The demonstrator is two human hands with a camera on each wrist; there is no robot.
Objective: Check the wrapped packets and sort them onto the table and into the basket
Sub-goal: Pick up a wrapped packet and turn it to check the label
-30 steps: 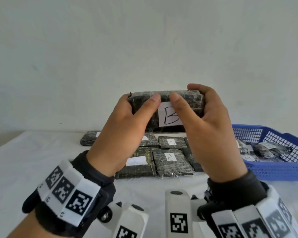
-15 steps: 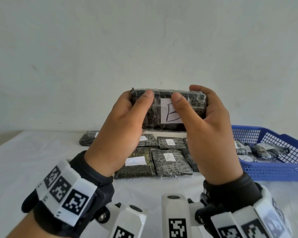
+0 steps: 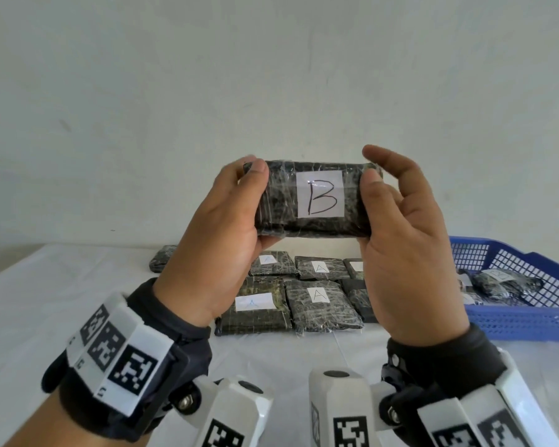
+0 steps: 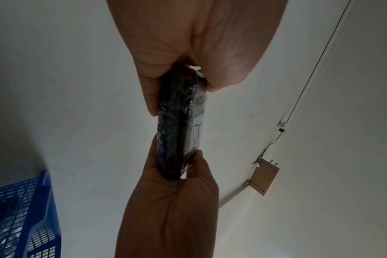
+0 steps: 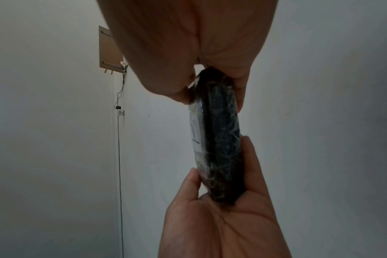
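Both hands (image 3: 220, 240) pinch B-labelled packet (image 3: 313, 198) aloft.

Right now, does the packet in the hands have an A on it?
No, the packet that the left hand and right hand hold up has a white label with a B.

Head cam looks forward-down; wrist cams close, upward, sharing packet (image 3: 313, 199)

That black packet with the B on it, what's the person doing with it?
A person holds the wrapped packet up in the air with both hands, the left hand and the right hand each gripping one end, so its B label faces them. Below, packets marked A lie on the white table. The blue basket on the right holds more packets, one marked B.
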